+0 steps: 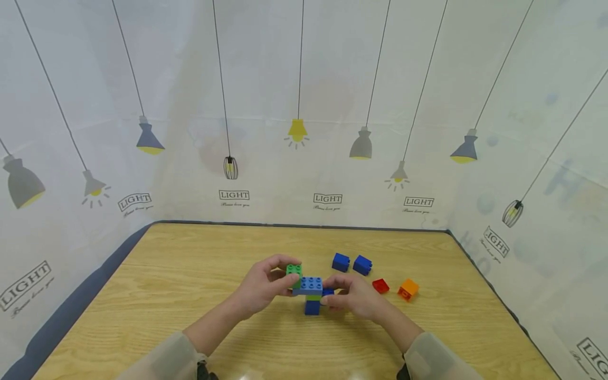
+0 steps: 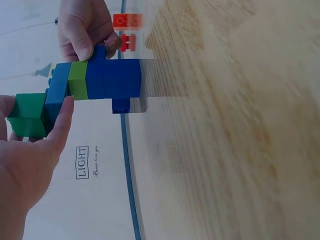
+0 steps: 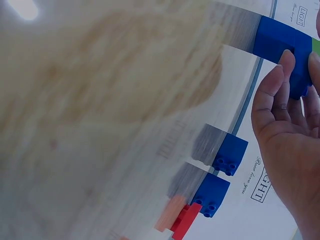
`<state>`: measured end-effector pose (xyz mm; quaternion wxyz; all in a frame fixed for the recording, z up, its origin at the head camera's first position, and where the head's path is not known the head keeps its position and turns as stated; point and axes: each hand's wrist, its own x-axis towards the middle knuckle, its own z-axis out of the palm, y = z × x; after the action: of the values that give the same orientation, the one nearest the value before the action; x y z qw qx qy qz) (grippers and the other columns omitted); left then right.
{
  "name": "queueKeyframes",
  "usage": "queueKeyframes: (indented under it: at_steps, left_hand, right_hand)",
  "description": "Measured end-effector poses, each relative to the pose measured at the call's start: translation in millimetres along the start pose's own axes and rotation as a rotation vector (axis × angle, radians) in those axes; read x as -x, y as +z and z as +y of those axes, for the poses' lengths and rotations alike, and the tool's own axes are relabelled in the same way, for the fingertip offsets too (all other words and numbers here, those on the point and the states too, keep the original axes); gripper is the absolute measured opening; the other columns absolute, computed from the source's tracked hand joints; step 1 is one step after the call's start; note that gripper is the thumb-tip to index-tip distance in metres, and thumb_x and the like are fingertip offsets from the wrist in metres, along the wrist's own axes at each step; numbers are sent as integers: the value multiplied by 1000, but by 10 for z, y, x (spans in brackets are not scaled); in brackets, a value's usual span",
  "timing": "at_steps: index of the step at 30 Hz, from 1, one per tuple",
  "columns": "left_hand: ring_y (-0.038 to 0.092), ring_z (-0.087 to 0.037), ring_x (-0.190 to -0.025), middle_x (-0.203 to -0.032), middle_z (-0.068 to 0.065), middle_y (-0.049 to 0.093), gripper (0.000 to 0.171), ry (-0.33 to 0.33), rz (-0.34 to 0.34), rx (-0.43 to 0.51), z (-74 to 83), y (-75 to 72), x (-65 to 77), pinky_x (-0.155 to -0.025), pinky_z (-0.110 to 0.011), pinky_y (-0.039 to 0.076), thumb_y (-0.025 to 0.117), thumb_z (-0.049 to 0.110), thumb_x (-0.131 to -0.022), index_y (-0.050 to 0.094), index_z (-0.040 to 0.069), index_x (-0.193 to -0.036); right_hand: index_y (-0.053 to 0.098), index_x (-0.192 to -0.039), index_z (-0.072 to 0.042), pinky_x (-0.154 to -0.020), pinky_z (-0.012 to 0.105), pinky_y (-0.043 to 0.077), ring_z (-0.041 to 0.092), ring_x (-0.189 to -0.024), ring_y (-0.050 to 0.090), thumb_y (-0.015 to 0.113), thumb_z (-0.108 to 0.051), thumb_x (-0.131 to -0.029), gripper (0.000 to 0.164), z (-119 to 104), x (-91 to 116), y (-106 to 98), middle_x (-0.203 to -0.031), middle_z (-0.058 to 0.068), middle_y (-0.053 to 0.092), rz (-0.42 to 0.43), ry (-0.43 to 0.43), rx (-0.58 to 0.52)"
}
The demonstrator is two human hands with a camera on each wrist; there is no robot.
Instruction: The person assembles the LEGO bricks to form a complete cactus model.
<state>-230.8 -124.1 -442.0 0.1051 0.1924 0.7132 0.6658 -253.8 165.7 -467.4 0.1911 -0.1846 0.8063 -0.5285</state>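
A small stack of toy building bricks stands on the table, with a dark blue brick [image 1: 312,307] at its base. Over that sit a lime green brick [image 1: 313,297] and a wider light blue brick [image 1: 311,285]. My left hand [image 1: 253,290] grips a green brick [image 1: 294,269] at the left end of the light blue one, with a finger touching the stack's side in the left wrist view. On the stack's right, my right hand [image 1: 358,297] pinches a dark blue brick [image 3: 301,75] between thumb and fingers, under the level of the light blue brick.
Two loose blue bricks [image 1: 340,262] lie beyond my right hand. A flat red brick [image 1: 380,286] and an orange brick [image 1: 408,289] lie farther right on the wooden table [image 1: 199,258]. A pale printed curtain [image 1: 266,158] rises behind the table's far edge.
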Motion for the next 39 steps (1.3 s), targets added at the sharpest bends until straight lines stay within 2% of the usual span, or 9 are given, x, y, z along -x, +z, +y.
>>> queueKeyframes:
  at_steps: [6, 15, 21, 30, 39]
  left_hand:
    - [72, -21, -109, -119, -10, 61, 38, -12, -3, 19, -14, -10, -2, -91, -37, 69, 72, 21, -109, 64, 6, -143]
    - [73, -24, -113, -137, -20, 54, 43, -61, -17, 52, -38, 5, 12, -97, -46, 68, 70, 26, -110, 60, 7, -147]
    - [73, -23, -112, -135, -19, 54, 39, -43, -17, 13, -37, 13, -6, -100, -47, 67, 69, 26, -110, 62, 12, -146]
    - [73, -23, -112, -134, -18, 54, 39, -30, -24, 4, -35, -2, -24, -96, -39, 68, 70, 26, -110, 63, 13, -146]
    - [75, -24, -114, -138, -18, 53, 39, -37, -27, 8, -13, -6, -15, -99, -47, 67, 71, 25, -109, 64, 12, -146]
  right_hand:
    - [75, -126, -8, -87, 40, 70, 22, -95, 75, 83, -23, -101, 31, -3, -1, -1, -128, 13, 74, -2, -7, 1]
    - [75, -127, -9, -85, 39, 70, 22, -92, 75, 83, -24, -100, 31, 0, 0, 2, -128, 13, 75, -2, 7, -4]
    - [76, -127, -10, -84, 39, 69, 23, -90, 75, 83, -24, -100, 31, -12, 5, 4, -127, 12, 75, 2, 8, 2]
    - [75, -127, -10, -85, 40, 70, 23, -92, 75, 83, -23, -101, 30, -17, 9, 0, -129, 13, 74, 2, 7, 0]
    - [76, -126, -10, -85, 40, 70, 23, -91, 75, 83, -23, -101, 30, -11, -1, -4, -128, 13, 75, -1, 9, -3]
